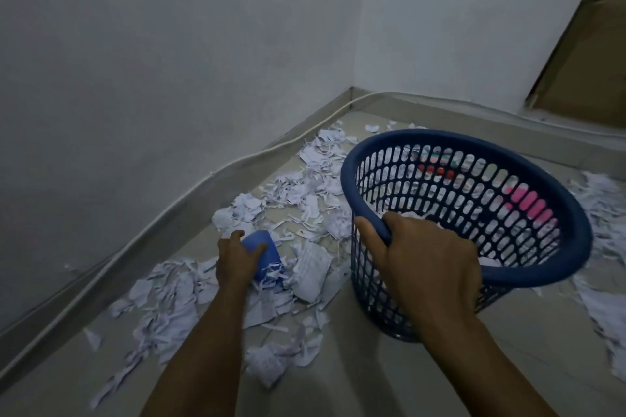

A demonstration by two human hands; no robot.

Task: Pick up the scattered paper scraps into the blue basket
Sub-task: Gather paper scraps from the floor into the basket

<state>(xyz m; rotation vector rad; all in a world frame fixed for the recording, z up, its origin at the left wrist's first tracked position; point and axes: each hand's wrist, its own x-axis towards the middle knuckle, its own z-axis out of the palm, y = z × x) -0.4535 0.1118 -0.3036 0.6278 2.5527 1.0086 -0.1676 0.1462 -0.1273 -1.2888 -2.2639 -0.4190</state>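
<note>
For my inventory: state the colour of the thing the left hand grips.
Blue object, head view.

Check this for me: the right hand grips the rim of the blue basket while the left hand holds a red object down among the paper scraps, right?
Not quite. In the head view the object in the left hand is blue, not red. The rest holds: the right hand grips the blue basket by its rim, with paper scraps around the left hand.

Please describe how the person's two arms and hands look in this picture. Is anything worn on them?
Both forearms are bare as far as the picture shows: no sleeves, no gloves. The left hand and the right hand show no ring, and neither wrist carries a watch or a band. No marks or tattoos can be made out in this dim light.
</note>
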